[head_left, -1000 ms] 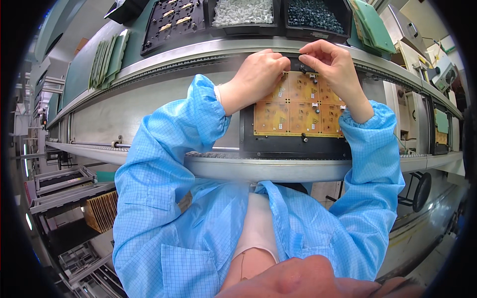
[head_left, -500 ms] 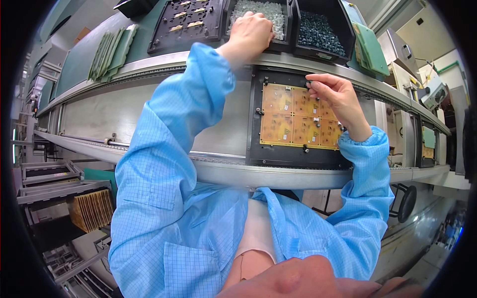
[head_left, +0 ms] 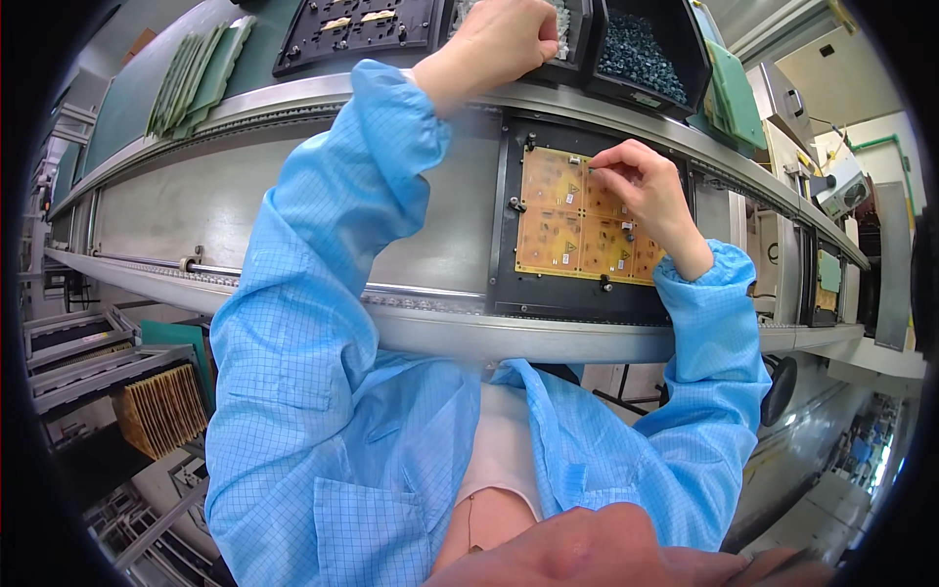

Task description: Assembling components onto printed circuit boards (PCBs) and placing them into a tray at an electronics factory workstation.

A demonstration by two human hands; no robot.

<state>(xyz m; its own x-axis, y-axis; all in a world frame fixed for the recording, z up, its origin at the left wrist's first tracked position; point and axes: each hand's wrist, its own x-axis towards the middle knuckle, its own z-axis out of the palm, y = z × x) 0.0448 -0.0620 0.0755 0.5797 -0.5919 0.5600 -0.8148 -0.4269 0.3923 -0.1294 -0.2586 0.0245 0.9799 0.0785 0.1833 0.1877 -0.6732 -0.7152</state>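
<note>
Dark teal, a tiny part seems pinched between the thumb and forefinger of the right hand, whose fingertips come nearly together (the piece is too small to make out its shape). Just below lies the amber circuit board, flat in a black carrier, a few components standing on it; whether the part touches the board, I cannot tell. Beyond the carrier's far edge, the left hand bends over a bin of white pieces; its fingertips are hidden, so whether they hold anything cannot be told. Next to that bin stands another, full of dark blue pieces. Farther left are a black tray and green sheets.

The step in hand looks like setting a part on the board while picking a white one; the next move seems to call for careful fingertip alignment before letting go.
</note>
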